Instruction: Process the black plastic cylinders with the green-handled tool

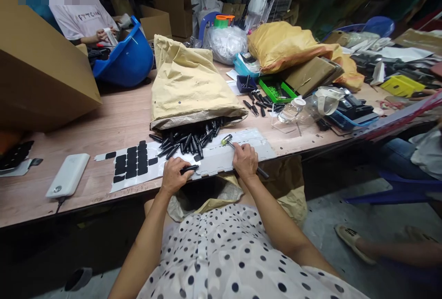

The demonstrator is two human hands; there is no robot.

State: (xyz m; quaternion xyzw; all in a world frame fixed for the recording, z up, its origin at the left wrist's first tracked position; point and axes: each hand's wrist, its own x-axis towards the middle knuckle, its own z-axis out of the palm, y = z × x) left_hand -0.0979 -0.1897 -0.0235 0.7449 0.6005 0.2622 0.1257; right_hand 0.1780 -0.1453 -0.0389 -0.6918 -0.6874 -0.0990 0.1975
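Note:
My left hand (173, 175) is closed around a small black cylindrical piece (189, 169) at the table's front edge. In my right hand (246, 161) is a small hammer (228, 140); its head points away from me and its dark handle runs out below my palm. Both hands rest by a pale flat board (217, 161) along the edge. Just beyond, a heap of similar black cylindrical pieces (193, 140) spills from the mouth of a beige sack (193, 82). Left of my left hand lies a white sheet with black stickers (133, 164).
A white power bank (68, 175) with a cable and a large cardboard box (41, 59) are on the left. Behind stand a blue basin (126, 59) and a person (83, 18). To the right are a green tray (276, 90), a clear bottle (292, 109) and a yellow sack (286, 45).

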